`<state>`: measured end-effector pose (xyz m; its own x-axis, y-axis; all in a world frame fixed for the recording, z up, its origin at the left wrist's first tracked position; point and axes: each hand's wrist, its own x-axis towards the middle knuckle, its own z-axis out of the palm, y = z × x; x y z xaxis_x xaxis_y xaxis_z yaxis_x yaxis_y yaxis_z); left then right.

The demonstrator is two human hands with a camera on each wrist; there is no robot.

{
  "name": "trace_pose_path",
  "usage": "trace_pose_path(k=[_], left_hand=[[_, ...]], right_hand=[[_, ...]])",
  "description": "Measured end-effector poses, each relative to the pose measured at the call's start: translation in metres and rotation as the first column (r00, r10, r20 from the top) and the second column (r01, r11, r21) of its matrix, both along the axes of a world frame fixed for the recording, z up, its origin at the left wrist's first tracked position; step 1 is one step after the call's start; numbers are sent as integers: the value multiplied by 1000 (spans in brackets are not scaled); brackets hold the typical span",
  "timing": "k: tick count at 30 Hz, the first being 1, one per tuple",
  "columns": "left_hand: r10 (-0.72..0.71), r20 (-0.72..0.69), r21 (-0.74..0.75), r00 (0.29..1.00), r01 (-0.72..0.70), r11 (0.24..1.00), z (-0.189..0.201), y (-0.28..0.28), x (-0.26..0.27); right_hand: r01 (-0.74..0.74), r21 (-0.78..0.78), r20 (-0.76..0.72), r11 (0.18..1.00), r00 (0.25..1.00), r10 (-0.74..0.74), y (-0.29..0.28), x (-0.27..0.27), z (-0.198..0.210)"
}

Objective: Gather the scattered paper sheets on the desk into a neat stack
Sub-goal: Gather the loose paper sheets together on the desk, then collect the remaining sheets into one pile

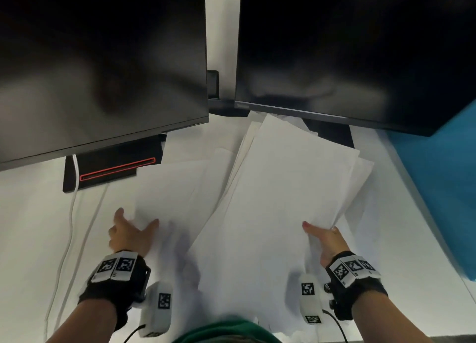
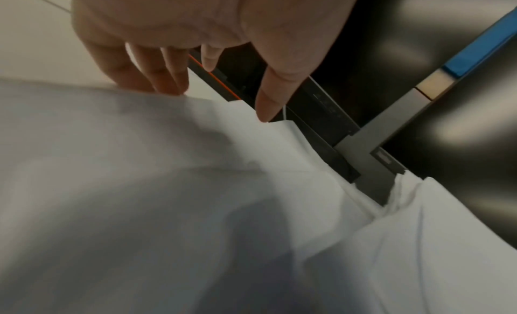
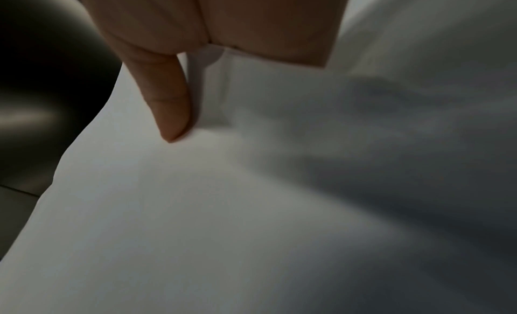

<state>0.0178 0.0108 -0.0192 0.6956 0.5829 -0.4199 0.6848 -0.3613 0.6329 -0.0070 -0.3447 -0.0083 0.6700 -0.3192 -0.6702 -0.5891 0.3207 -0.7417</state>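
A fanned bundle of white paper sheets point(image 1: 283, 188) lies slanted across the middle of the white desk point(image 1: 31, 226). My right hand point(image 1: 322, 239) grips its near right edge, thumb point(image 3: 167, 108) on top of the sheets point(image 3: 196, 208) and fingers hidden beneath. A loose sheet point(image 1: 167, 193) lies to the left, partly under the bundle. My left hand point(image 1: 128, 234) is spread at that sheet's left edge. Its fingers point(image 2: 156, 75) reach straight behind the edge of the sheet point(image 2: 140, 164), and the thumb hovers over it.
Two dark monitors point(image 1: 103, 59) point(image 1: 347, 46) hang over the back of the desk. A black monitor base with a red line point(image 1: 116, 167) stands behind the left sheet. A white cable point(image 1: 74, 214) runs down the desk. A blue partition point(image 1: 443, 175) borders the right.
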Motion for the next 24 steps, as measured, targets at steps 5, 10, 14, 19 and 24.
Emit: trace_pose_path(k=[5,10,14,19,24], left_hand=[[-206,104,-2,973,207,978,-1,-28,4],[-315,10,137,949,311,940,6,-48,2],[-294,-42,56,955,296,954,9,-42,11],[-369,-87,11,925,371,929,19,-41,22],[-503,-155,175,850,525,833,24,-45,17]], right_hand=[[21,-21,-2,1000,1000,-21,3,-3,1],[-12,-22,-13,1000,1000,12,0,-4,1],[-12,2,0,1000,1000,12,-2,-5,-1],[-20,12,4,1000,1000,20,-5,-3,-5],[-14,6,9,1000,1000,14,-8,-2,-9]])
